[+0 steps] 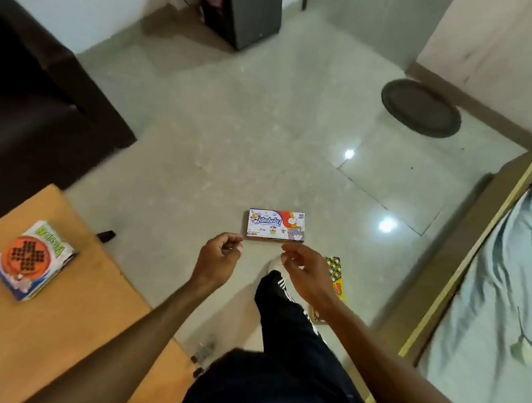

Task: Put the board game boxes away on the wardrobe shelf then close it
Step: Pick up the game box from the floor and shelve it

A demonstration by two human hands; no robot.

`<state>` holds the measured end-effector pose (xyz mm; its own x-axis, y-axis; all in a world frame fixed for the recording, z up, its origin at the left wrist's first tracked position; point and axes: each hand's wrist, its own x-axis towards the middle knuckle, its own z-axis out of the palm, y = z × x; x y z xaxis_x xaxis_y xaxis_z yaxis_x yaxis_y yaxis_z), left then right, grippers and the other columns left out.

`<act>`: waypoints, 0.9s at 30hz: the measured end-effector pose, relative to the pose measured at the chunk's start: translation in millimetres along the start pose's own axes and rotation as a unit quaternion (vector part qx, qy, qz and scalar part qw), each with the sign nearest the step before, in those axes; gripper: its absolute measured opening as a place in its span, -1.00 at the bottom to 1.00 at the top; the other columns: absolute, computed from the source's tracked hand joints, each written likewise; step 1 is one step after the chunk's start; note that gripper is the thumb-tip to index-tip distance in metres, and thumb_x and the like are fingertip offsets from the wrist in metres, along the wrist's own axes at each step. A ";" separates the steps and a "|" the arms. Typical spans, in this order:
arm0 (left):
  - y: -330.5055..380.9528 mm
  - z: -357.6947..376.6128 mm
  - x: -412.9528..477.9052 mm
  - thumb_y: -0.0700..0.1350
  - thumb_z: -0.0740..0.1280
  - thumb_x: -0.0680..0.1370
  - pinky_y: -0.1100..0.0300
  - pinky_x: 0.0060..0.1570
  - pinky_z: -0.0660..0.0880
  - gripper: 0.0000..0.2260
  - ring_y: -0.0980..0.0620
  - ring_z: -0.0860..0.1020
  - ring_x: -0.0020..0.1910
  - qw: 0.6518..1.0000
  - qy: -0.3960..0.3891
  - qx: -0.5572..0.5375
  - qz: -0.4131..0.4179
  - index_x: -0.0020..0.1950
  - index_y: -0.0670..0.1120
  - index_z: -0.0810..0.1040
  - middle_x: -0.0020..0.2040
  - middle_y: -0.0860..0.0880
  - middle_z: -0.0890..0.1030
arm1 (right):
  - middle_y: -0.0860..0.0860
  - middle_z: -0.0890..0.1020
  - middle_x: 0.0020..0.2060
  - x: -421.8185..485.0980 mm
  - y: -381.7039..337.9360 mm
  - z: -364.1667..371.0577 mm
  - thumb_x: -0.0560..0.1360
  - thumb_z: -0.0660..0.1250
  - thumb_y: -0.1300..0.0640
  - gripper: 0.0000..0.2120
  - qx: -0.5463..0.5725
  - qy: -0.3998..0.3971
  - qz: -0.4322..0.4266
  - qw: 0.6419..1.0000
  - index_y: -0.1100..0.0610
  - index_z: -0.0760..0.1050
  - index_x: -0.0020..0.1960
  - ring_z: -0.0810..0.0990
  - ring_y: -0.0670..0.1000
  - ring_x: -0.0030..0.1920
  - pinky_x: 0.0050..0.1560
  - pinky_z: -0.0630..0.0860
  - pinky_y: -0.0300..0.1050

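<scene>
A white and red Tambola box [275,225] lies flat on the floor in front of me. My left hand [219,256] hovers just short of its near left corner, fingers loosely curled, holding nothing. My right hand [304,270] hangs near the box's near right side, also loosely curled and empty. A second colourful game box [336,274] lies on the floor under my right forearm, partly hidden. A third box with an orange peg board [32,260] sits on the wooden table at left. No wardrobe is in view.
An orange wooden table [64,313] fills the lower left. A dark sofa [30,109] stands at left. A bed with a pale sheet [502,293] runs along the right. A dark oval mat [420,108] lies at the back right, and a dark cabinet [248,13] at the back.
</scene>
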<state>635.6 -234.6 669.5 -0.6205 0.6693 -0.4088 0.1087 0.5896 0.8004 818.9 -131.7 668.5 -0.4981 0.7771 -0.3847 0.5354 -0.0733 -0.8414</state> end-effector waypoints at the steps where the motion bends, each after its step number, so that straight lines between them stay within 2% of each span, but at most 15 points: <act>1: 3.8 4.0 27.8 -0.19 0.37 0.54 0.37 -0.13 0.49 -0.87 0.08 0.59 -0.16 0.999 -0.019 0.022 -0.016 -0.02 0.05 0.61 -0.12 0.06 0.67 | -0.09 0.68 -0.12 23.8 0.6 -2.3 0.50 0.35 0.11 -0.79 -0.002 -0.004 0.021 1.000 0.01 0.60 0.13 0.64 -0.13 -0.12 -0.04 0.56 -0.18; 3: 9.2 21.0 103.4 -0.18 0.34 0.53 0.23 -0.05 0.53 -0.83 0.07 0.61 -0.14 0.994 -0.073 0.079 -0.032 -0.03 0.09 0.61 -0.10 0.07 0.67 | -0.12 0.67 -0.13 91.2 15.9 -5.0 0.48 0.35 0.08 -0.76 0.008 -0.012 0.057 0.998 -0.03 0.57 0.14 0.64 -0.10 -0.14 0.01 0.59 -0.06; 6: 5.6 37.8 182.0 -0.13 0.30 0.50 0.10 0.13 0.54 -0.76 0.06 0.62 0.01 0.966 -0.163 0.201 -0.019 0.11 0.09 0.61 0.03 0.10 0.67 | -0.12 0.65 -0.08 153.4 39.8 -2.7 0.45 0.35 -0.01 -0.71 0.013 0.001 0.102 0.995 -0.07 0.55 0.16 0.63 -0.10 -0.12 0.05 0.59 0.03; 10: -19.0 89.2 301.1 -0.06 0.22 0.45 0.04 0.19 0.52 -0.68 -0.03 0.60 0.14 0.917 -0.239 0.319 -0.024 0.17 0.08 0.59 0.18 0.03 0.64 | 0.06 0.64 0.04 244.5 105.5 26.8 0.47 0.36 0.10 -0.67 0.038 0.022 0.194 0.980 0.05 0.53 0.24 0.64 0.04 -0.05 0.12 0.57 0.11; 13: -55.5 138.1 378.9 -0.11 0.25 0.47 0.07 0.17 0.52 -0.68 -0.03 0.59 0.16 0.887 -0.283 0.364 0.000 0.20 0.03 0.58 0.18 0.03 0.64 | 0.07 0.61 0.10 304.9 156.1 61.1 0.50 0.34 0.13 -0.64 0.049 0.024 0.252 0.966 0.06 0.50 0.29 0.62 0.06 0.01 0.13 0.53 -0.04; 16: -113.0 189.3 450.8 -0.06 0.27 0.48 0.03 0.16 0.51 -0.68 -0.07 0.58 0.16 0.846 -0.333 0.415 0.037 0.22 0.02 0.56 0.17 0.02 0.62 | 0.09 0.59 0.16 362.7 219.7 105.4 0.49 0.34 0.13 -0.63 0.068 0.041 0.304 0.949 0.04 0.50 0.30 0.61 0.04 0.07 0.08 0.43 -0.20; 21: -231.8 272.4 557.9 -0.09 0.29 0.45 -0.04 0.19 0.41 -0.58 -0.21 0.47 0.26 0.751 -0.368 0.534 0.121 0.32 -0.01 0.49 0.25 -0.13 0.54 | 0.15 0.59 0.17 439.0 340.7 194.9 0.47 0.36 0.16 -0.61 0.115 0.081 0.389 0.910 0.09 0.51 0.29 0.57 0.10 0.15 0.12 0.39 -0.20; 24: -287.9 315.8 602.0 -0.07 0.33 0.44 -0.11 0.25 0.38 -0.46 -0.22 0.39 0.33 0.722 -0.375 0.560 0.155 0.42 -0.07 0.38 0.35 -0.16 0.43 | 0.11 0.61 0.20 468.6 395.0 236.6 0.46 0.36 0.21 -0.62 0.158 0.136 0.417 0.885 0.14 0.53 0.28 0.55 0.07 0.22 0.03 0.30 -0.38; 27: -330.5 348.3 632.4 0.00 0.39 0.41 -0.17 0.28 0.37 -0.33 -0.24 0.30 0.39 0.710 -0.392 0.562 0.161 0.47 -0.12 0.26 0.42 -0.18 0.31 | 0.03 0.61 0.13 491.5 430.4 271.0 0.44 0.38 0.26 -0.58 0.240 0.197 0.447 0.839 0.13 0.51 0.30 0.56 -0.02 0.14 0.01 0.31 -0.43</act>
<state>477.8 151.3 -6.3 0.1522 0.6368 -0.7558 0.9719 0.0425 0.2316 619.6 49.3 14.5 0.2699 0.4175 -0.8677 0.1924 -0.9063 -0.3763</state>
